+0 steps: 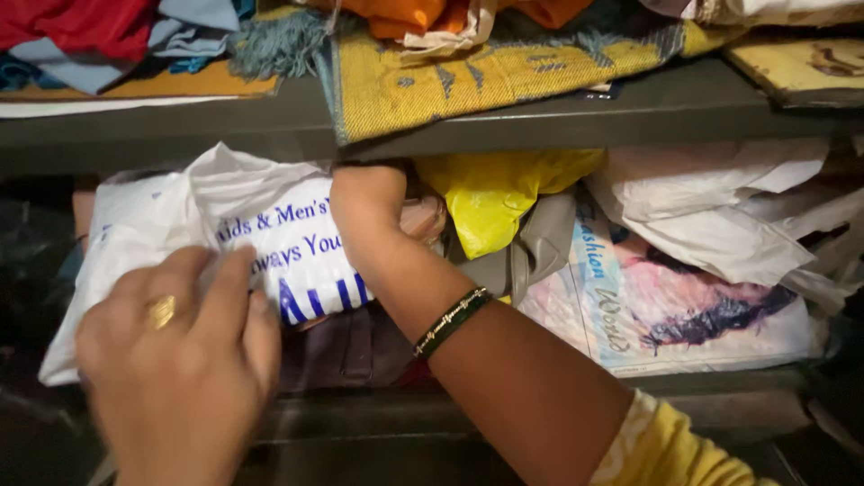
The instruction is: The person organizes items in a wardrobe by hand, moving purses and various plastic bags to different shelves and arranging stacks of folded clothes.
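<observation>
My left hand (184, 351), with a gold ring on one finger, lies flat on a white plastic bag with blue print (270, 238) that rests on the lower shelf. My right hand (369, 211) reaches deep into the shelf behind that bag; its fingers are hidden among the packed things, so what they touch I cannot tell. A dark green and gold bangle (453, 321) sits on my right wrist, and a yellow sleeve (666, 450) shows at the lower right.
A yellow plastic bag (499, 198), a grey bag (535, 252), a printed pink and white bag (684, 310) and crumpled white bags (720, 202) fill the shelf. The dark shelf board (585, 112) above carries a yellow woven mat, red, blue and orange cloths.
</observation>
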